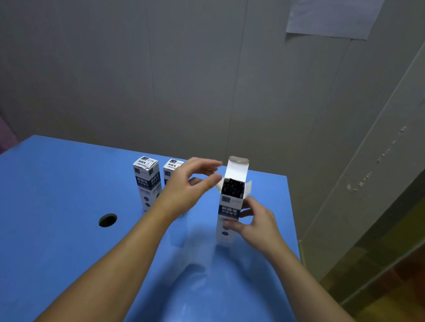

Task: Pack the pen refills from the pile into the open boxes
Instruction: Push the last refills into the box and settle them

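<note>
Here's the open box (228, 217) standing upright on the blue counter (32, 231), right of centre, top flap (237, 168) raised straight up and its side flaps splayed out. Look into the mouth and it's packed dark: the black ends of the pen refills (233, 187) fill the opening, level with the rim or close to it. The right hand (257, 225) is on the job, thumb across the printed front and fingers curled round the right side of the box, gripping it at mid-height and holding it steady on the counter. The left hand (189, 185) hovers at the box's upper left, fingers loosely bent and spread, thumb and forefinger apart, the fingertips just beside the left side flap; whether they actually touch it is too blurred to call, and nothing is held in that hand. Behind the left hand, two closed boxes stand upright side by side: the first closed box (146, 181) in full view, the second closed box (172, 167) mostly hidden by the wrist. A round hole (107, 220) sits in the counter to the left. On the grey wall, a paper sign (333, 11) hangs up top.
</note>
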Action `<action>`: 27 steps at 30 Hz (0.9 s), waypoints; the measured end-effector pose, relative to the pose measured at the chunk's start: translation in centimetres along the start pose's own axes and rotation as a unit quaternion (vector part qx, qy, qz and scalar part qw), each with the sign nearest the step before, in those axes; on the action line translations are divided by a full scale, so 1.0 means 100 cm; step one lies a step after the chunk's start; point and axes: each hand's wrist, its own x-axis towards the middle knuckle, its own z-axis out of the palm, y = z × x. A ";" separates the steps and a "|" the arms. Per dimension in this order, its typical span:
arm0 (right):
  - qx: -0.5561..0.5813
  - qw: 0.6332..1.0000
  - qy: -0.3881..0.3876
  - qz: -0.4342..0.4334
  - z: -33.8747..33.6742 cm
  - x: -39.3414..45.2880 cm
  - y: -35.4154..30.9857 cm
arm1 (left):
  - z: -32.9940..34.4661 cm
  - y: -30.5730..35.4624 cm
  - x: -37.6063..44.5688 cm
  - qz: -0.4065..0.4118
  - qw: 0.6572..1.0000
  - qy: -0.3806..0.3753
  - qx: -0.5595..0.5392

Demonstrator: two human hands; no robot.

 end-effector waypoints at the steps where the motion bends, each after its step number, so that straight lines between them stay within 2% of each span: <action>1: 0.011 1.000 -0.001 0.003 -0.004 0.002 -0.002 | -0.002 0.000 0.000 -0.024 0.999 -0.010 -0.027; 6: 0.095 0.995 -0.033 0.013 -0.018 0.008 -0.016 | 0.000 -0.003 -0.002 -0.066 0.991 -0.106 -0.053; 9: 0.168 0.983 -0.061 0.033 -0.020 0.010 -0.019 | 0.006 -0.005 -0.003 -0.059 0.992 -0.103 -0.053; 14: 0.212 0.970 -0.107 0.043 -0.026 0.012 -0.017 | 0.010 -0.002 -0.003 -0.036 0.995 -0.086 -0.036; 18: 0.315 0.936 -0.150 0.048 -0.037 0.014 -0.014 | 0.008 0.000 0.000 -0.036 0.994 -0.105 -0.014; 20: 0.352 0.926 -0.132 0.045 -0.042 0.015 -0.019 | 0.008 0.000 0.001 -0.039 0.994 -0.105 -0.009; 25: 0.363 0.927 -0.078 0.055 -0.048 0.024 -0.038 | 0.008 -0.001 0.004 -0.046 0.991 -0.124 -0.004; 27: 0.399 0.913 -0.055 0.068 -0.052 0.028 -0.043 | 0.008 0.000 0.004 -0.051 0.990 -0.135 -0.006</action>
